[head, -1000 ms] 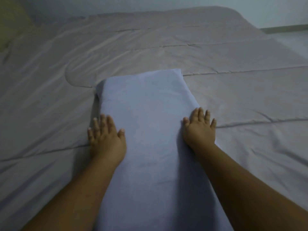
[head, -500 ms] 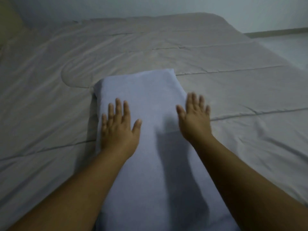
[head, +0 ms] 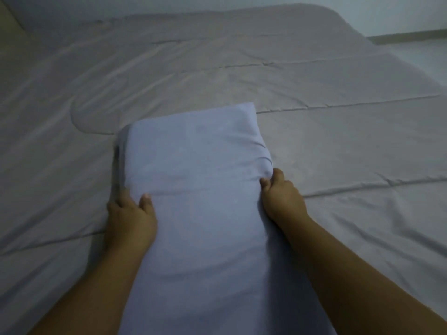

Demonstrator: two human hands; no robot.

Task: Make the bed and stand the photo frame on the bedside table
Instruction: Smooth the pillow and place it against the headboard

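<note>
A long folded light-blue blanket (head: 198,189) lies lengthwise on the grey quilt (head: 338,146) that covers the bed. My left hand (head: 130,213) grips the blanket's left edge, thumb on top and fingers tucked under the side. My right hand (head: 280,197) pinches the right edge, and the cloth wrinkles where the fingers dig in. The far end of the blanket is lifted slightly and its stacked layers show at the left corner. No photo frame or bedside table is in view.
The quilt has stitched seams and shallow creases across it. A pale wall runs behind the bed. At the right, past the bed's corner, is light floor (head: 425,59) with a skirting strip (head: 406,36). A yellowish surface (head: 9,30) shows at the top left.
Both hands were flat and open on top of the blanket; now they have moved to its two side edges and closed on it, bunching the cloth.
</note>
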